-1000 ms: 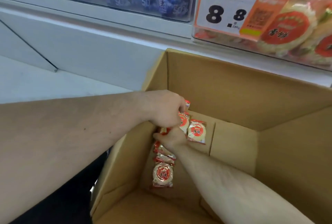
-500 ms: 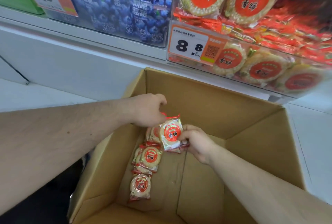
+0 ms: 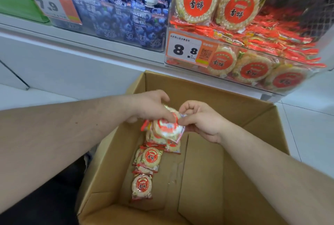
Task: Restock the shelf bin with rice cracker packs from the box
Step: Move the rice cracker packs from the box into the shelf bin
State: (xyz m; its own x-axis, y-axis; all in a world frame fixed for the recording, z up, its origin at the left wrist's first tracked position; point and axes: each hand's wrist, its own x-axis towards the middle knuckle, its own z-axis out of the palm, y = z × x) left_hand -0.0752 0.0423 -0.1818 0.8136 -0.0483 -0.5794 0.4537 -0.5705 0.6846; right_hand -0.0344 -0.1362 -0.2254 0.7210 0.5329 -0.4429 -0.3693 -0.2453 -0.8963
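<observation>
Pickup step: left hand [image 3: 150, 106] & right hand [image 3: 202, 120] both pinch rice cracker packs [image 3: 167, 128] over cardboard box [image 3: 226, 109]; next, prob lift up to shelf bin [image 3: 235, 73].

Pale rice cracker packs [image 3: 166, 129] with red round labels between the hands, plain brown cardboard box [image 3: 216, 170] below them, white-and-orange price tag [image 3: 188, 51] above, dark blue blueberry-print pouches [image 3: 115, 15] above left, green bin [image 3: 16, 2] far left
</observation>
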